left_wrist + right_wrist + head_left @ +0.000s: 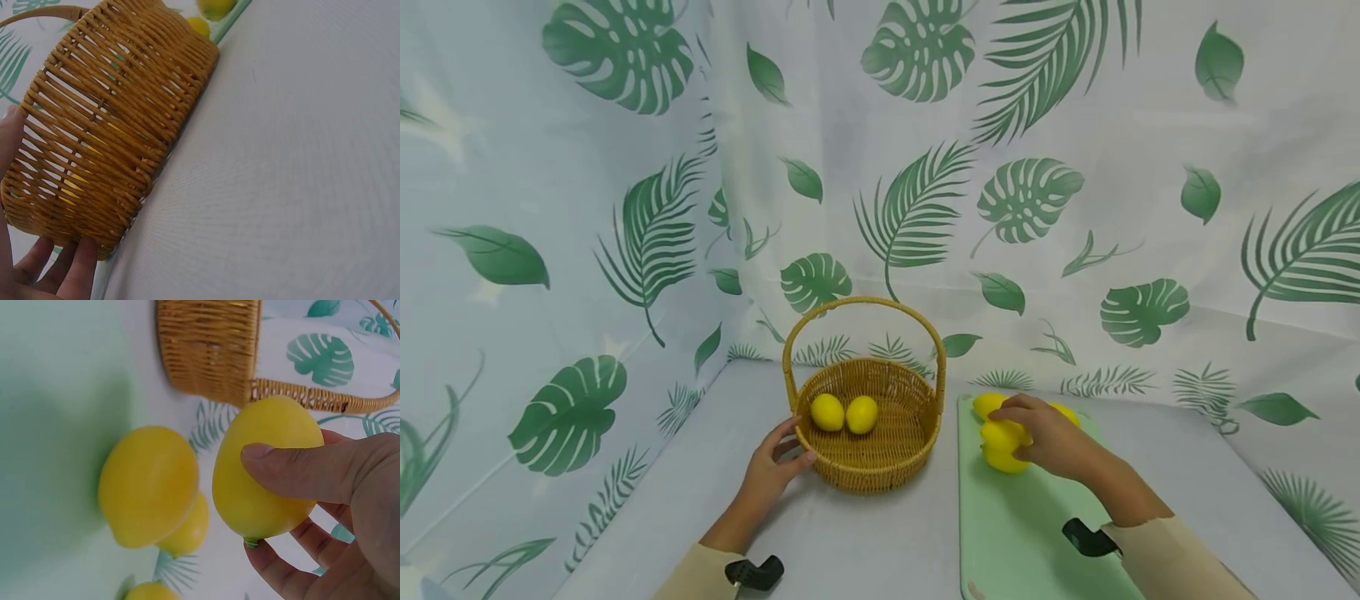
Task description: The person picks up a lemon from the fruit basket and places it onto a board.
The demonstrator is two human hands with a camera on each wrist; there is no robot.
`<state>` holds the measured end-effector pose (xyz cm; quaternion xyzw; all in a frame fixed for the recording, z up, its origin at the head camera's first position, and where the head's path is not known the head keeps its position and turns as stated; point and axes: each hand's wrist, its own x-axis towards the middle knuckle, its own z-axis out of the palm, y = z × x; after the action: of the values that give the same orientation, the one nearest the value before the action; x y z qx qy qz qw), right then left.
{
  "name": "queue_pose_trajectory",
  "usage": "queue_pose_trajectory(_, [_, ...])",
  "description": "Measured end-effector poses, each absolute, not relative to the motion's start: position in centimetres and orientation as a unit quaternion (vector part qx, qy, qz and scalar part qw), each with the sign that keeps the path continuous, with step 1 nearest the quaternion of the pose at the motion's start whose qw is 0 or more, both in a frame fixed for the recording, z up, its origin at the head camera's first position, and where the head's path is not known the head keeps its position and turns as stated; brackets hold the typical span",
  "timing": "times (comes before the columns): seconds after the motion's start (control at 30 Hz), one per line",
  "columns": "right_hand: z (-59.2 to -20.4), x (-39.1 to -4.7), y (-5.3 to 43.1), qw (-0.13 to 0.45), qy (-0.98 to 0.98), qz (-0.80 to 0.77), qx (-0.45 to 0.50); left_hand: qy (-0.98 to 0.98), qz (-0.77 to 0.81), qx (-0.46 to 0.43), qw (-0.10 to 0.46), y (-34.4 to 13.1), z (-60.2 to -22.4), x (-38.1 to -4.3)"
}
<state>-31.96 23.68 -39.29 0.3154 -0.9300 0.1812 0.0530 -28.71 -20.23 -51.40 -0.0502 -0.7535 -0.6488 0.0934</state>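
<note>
My right hand (1052,437) pinches a yellow lemon (265,481) between its thumb and fingers, and a small green tip shows at one end of the fruit. In the head view this lemon overlaps another lemon (1006,463) on the light green cutting board (1000,533). My left hand (771,462) holds the left side of a round wicker basket (872,479), thumb and fingers spread along its wall. Inside the basket, two lemons, a left one (827,412) and a right one (862,415), lie side by side toward the left.
Farther back on the board are a lemon (988,406) and one partly hidden behind my right hand, a yellow lemon (1066,413). The basket's tall arched handle (865,300) stands upright. A leaf-printed curtain (850,208) closes off the back and left of the white table (865,550).
</note>
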Motion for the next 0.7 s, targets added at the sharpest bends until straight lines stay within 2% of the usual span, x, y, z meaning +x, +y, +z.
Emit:
queue_pose_trajectory(0.17, [-40.1,-31.8,24.7,0.056,-0.931,0.190,0.305,-0.753,-0.650,-0.052,0.090,-20.0,-51.2,-28.5])
queue_pose_trajectory(0.4, [-40.9,-31.8,26.7,0.075,-0.931,0.193,0.300,-0.756,-0.647,-0.060,0.082,-19.5,-48.8,-27.1])
queue_pose_trajectory(0.7, [-41.1,-31.8,28.2,0.072,-0.937,0.187,0.287,-0.758,-0.645,-0.056,0.080,-19.6,-48.6,-26.9])
